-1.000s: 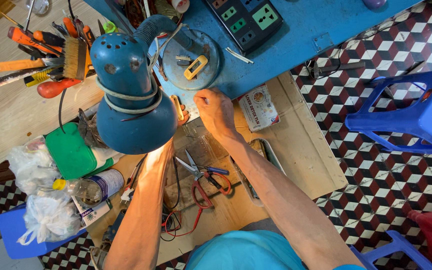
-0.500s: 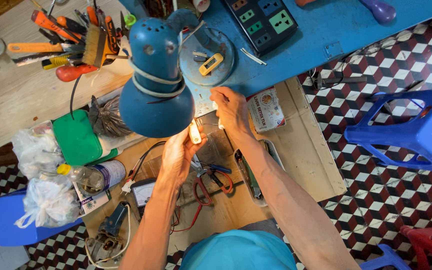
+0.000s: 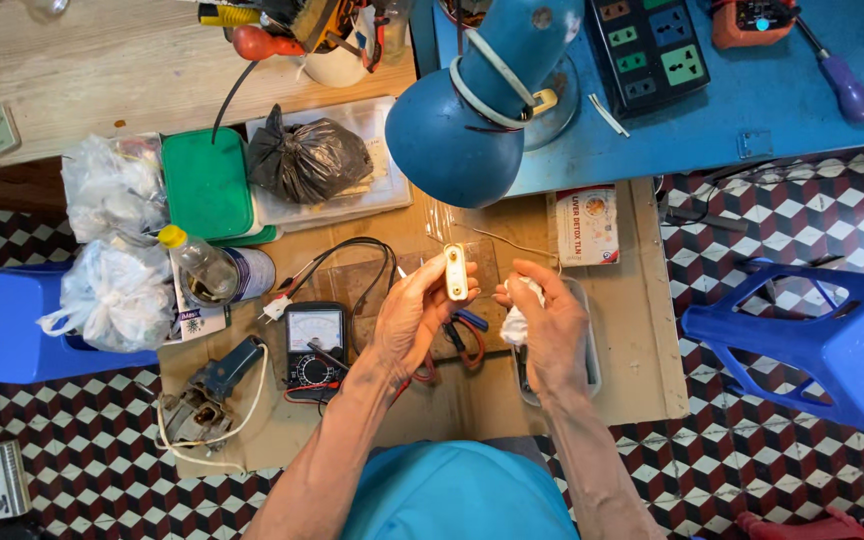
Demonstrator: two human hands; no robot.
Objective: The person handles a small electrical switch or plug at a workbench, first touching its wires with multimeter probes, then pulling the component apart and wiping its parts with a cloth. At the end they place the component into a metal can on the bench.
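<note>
Nearest, the left hand (image 3: pixel 414 315) pinches one small white rectangular part (image 3: pixel 455 272) upright above the bench (image 3: pixel 642 330), and the right hand (image 3: pixel 552 325) is clenched on one crumpled white cloth (image 3: pixel 516 318) just beside it (apparently mid-wipe, unfinished). Further out sit one multimeter (image 3: pixel 314 346), one yellow-capped bottle (image 3: pixel 199 263), one black bag (image 3: pixel 307 158) and one blue lamp (image 3: pixel 472 110).

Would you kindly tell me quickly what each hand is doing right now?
Left hand: closed on a small cream plastic part.
Right hand: closed on a crumpled white cloth.
</note>
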